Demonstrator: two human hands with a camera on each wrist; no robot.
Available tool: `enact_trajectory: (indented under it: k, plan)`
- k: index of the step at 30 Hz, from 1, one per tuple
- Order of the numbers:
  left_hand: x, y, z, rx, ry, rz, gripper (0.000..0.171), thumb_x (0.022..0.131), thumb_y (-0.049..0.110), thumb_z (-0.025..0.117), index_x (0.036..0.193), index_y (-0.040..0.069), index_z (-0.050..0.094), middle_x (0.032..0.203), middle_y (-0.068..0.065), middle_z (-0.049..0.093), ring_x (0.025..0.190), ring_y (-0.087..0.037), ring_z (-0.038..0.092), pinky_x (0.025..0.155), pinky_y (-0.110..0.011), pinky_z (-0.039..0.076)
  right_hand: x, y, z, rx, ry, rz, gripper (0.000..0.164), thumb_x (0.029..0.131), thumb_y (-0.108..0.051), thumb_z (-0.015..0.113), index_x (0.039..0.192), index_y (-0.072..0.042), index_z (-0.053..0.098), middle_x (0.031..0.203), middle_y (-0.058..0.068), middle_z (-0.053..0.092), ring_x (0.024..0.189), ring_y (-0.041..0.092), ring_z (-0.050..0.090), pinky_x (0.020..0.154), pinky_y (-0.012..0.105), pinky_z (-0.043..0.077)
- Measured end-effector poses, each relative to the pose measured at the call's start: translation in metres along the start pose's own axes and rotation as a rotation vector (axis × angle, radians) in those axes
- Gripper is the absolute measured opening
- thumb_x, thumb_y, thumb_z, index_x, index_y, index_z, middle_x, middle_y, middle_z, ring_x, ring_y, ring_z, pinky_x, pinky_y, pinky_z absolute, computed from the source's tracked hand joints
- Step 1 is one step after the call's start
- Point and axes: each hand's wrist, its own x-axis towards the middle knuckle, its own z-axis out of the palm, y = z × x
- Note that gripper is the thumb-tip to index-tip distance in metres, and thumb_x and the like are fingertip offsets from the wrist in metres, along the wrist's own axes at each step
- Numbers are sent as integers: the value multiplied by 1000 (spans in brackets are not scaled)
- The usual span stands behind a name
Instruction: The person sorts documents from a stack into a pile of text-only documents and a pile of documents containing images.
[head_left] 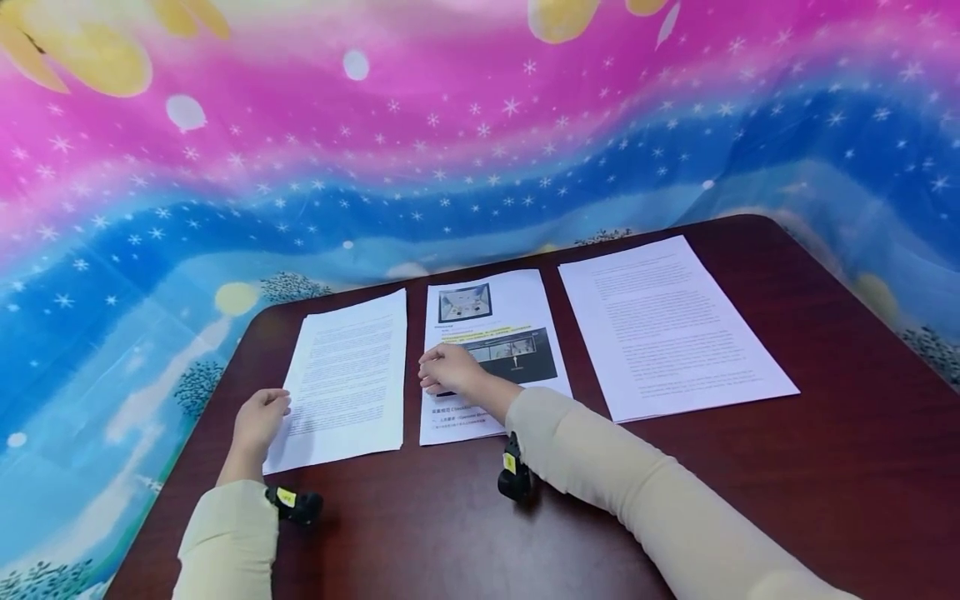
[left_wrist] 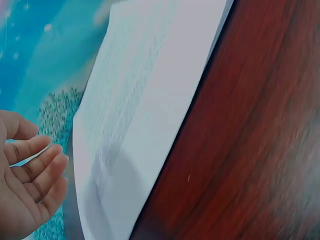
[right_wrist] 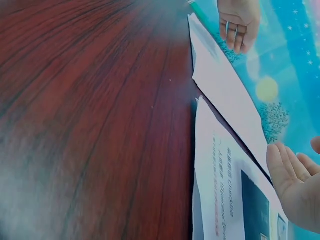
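Note:
Three piles of printed paper lie side by side on a dark red-brown table. My left hand [head_left: 258, 423], fingers loosely bent and holding nothing, hovers by the left edge of the text-covered left pile [head_left: 348, 375]; the left wrist view shows its palm beside that paper [left_wrist: 150, 115]. Over the left side of the middle pile [head_left: 491, 300], which carries pictures and a yellow-highlighted line, is my right hand [head_left: 453, 371]. Its fingers are relaxed with nothing between them, and it hides part of the page. In the right wrist view, both the right hand [right_wrist: 297, 192] and the left hand [right_wrist: 240, 22] appear.
A third pile of text pages [head_left: 675, 333] lies at the right. Behind the table [head_left: 420, 533] hangs a pink and blue patterned cloth [head_left: 450, 142], which also shows past its left side. A small black camera is worn at each wrist.

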Motion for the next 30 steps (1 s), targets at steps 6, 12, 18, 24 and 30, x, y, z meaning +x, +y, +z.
enact_trajectory:
  k: [6, 12, 18, 24, 30]
  plan:
    - [0, 12, 15, -82, -60, 60, 49, 89, 45, 34, 120, 9, 43, 116, -13, 47, 102, -27, 46, 83, -43, 37, -6, -2, -15, 41, 3, 4, 25, 87, -8, 46, 107, 4, 53, 92, 14, 59, 77, 19, 60, 64, 27, 49]
    - [-5, 29, 29, -170, -98, 106, 49, 88, 47, 35, 116, 9, 47, 112, -9, 51, 98, -22, 51, 80, -37, 41, -10, -2, -27, 32, 8, -2, 26, 88, -11, 46, 107, 4, 52, 95, 16, 59, 78, 19, 60, 64, 26, 49]
    - [-13, 47, 44, -236, -169, 145, 50, 87, 49, 37, 115, 8, 48, 110, -8, 52, 95, -21, 52, 78, -34, 42, -17, -3, -37, 23, 7, 1, 27, 88, -13, 46, 108, 5, 52, 98, 18, 59, 79, 20, 61, 64, 27, 49]
    - [-23, 63, 59, -266, -242, 203, 54, 84, 55, 38, 111, 10, 50, 106, -5, 54, 92, -19, 54, 77, -33, 43, -34, -9, -49, 20, -6, -13, 27, 89, -13, 45, 108, 5, 52, 101, 21, 57, 85, 26, 59, 68, 30, 49]
    - [-33, 79, 74, -282, -305, 270, 50, 82, 55, 42, 107, 13, 52, 102, -3, 55, 90, -18, 54, 77, -35, 43, -34, 0, -62, -20, 18, -32, 28, 89, -16, 45, 108, 4, 53, 99, 19, 58, 82, 23, 60, 65, 28, 49]
